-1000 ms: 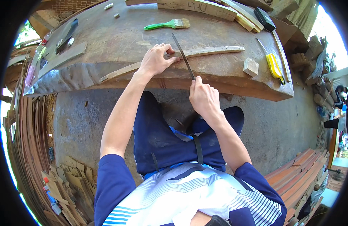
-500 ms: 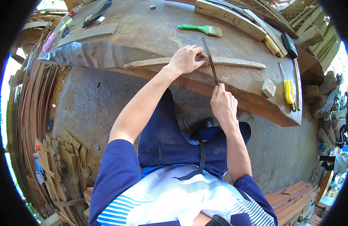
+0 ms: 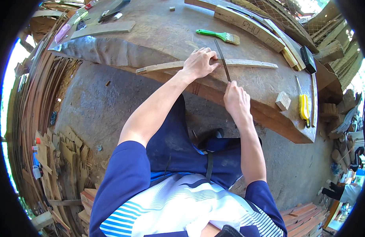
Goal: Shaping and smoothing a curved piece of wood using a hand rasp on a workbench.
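Left hand [image 3: 199, 63] presses flat on a long thin curved wooden strip [image 3: 245, 63], fingers spread and resting over it, palm down, not curled round it; grip is loose and open, just pinning the strip to the tabletop [image 3: 158, 35]. Right hand [image 3: 236, 99] has its grip closed tight round the handle end of a dark metal file [image 3: 222, 60], which runs up and away from the hand and crosses the strip just right of the left fingers. File lies on top of the strip, touching it. Strip lies lengthwise near the front edge of the thick wooden tabletop, left end poking out past the left wrist.

Further back on the tabletop: green-handled paintbrush [image 3: 218, 36], near the file tip but apart from it. Right side: small wooden block [image 3: 283, 100], yellow utility knife [image 3: 303, 107] just beside it, black rectangular block [image 3: 308, 59] near wooden planks [image 3: 249, 23] stacked along the far edge. Flat grey board [image 3: 103, 29] at far left. Person sits, dark blue trousers, blue-striped shirt. Scrap wood pieces [image 3: 60, 158] on the ground lower left
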`<action>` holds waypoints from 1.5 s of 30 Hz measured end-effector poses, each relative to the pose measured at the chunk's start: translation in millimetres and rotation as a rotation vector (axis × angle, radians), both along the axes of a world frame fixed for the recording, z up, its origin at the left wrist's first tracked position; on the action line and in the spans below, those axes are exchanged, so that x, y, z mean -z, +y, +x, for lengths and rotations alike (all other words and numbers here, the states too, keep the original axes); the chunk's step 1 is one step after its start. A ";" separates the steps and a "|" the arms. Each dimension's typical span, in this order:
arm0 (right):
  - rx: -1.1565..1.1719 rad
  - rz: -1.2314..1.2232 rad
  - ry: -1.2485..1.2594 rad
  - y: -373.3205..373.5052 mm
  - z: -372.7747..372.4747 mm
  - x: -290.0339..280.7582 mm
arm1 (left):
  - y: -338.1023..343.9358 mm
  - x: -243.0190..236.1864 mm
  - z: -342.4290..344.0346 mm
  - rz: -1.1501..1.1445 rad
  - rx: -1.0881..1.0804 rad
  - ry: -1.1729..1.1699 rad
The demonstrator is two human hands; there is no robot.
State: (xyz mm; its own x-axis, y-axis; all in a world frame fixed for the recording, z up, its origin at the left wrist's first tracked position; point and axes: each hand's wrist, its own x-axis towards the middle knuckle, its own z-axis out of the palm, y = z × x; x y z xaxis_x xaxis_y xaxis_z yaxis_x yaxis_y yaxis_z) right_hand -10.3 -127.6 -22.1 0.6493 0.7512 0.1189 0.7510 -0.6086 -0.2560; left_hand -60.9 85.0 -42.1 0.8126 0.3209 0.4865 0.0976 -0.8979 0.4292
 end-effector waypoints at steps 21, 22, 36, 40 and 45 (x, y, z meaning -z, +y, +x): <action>0.048 -0.130 0.000 -8.9 -0.8 -19.0 | -32.4 -5.0 -4.7 0.100 -0.026 -0.001; 0.034 -0.128 -0.002 -5.7 -0.6 -22.1 | -28.6 -4.2 -6.1 0.102 -0.041 -0.002; 0.031 -0.014 -0.110 -52.1 -29.6 -7.4 | -24.7 -6.9 -0.1 0.095 -0.183 -0.040; 0.024 -0.039 -0.037 -91.1 -36.4 -7.0 | -28.0 -7.5 -2.9 0.036 -0.046 0.039; -0.051 -0.011 0.035 -50.3 -22.6 -18.3 | -24.6 -9.5 -10.3 0.009 -0.023 0.006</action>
State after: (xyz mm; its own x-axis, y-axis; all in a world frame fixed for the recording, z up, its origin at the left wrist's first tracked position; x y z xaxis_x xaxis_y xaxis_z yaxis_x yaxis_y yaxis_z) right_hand -32.8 -177.8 -3.9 0.6136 0.7846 0.0885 0.7720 -0.5726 -0.2758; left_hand -71.1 60.4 -32.5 0.8079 0.3350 0.4847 0.1205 -0.8992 0.4206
